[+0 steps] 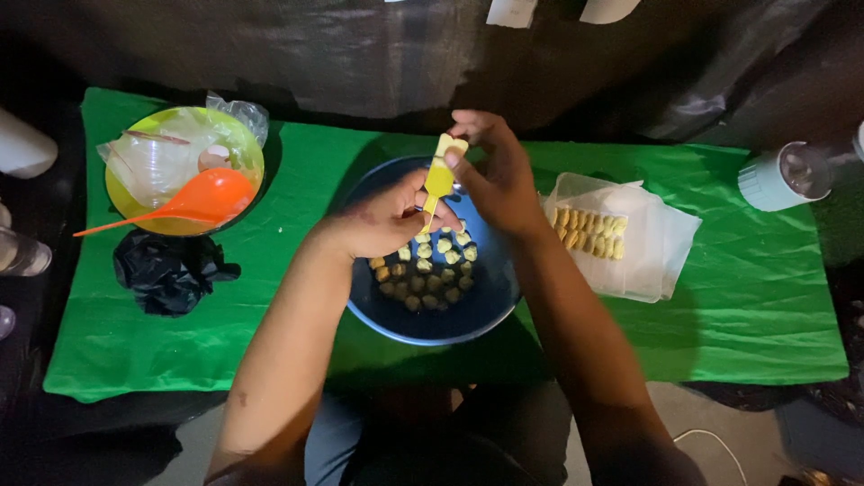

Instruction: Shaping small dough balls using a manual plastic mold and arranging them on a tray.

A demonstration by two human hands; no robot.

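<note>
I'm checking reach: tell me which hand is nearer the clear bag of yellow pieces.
Right. The right hand is just left of the clear bag, over the blue bowl. The left hand sits farther left, beyond the yellow strip both hands hold.

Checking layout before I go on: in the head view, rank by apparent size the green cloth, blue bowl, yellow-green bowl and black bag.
1. green cloth
2. blue bowl
3. yellow-green bowl
4. black bag, though only slightly smaller than that bowl.

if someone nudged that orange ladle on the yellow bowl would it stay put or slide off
The orange ladle probably shifts easily: it looks like light plastic, resting loosely on crumpled clear bags in the yellow bowl. Its long handle overhangs the rim, so it may pivot or tip out.
</note>
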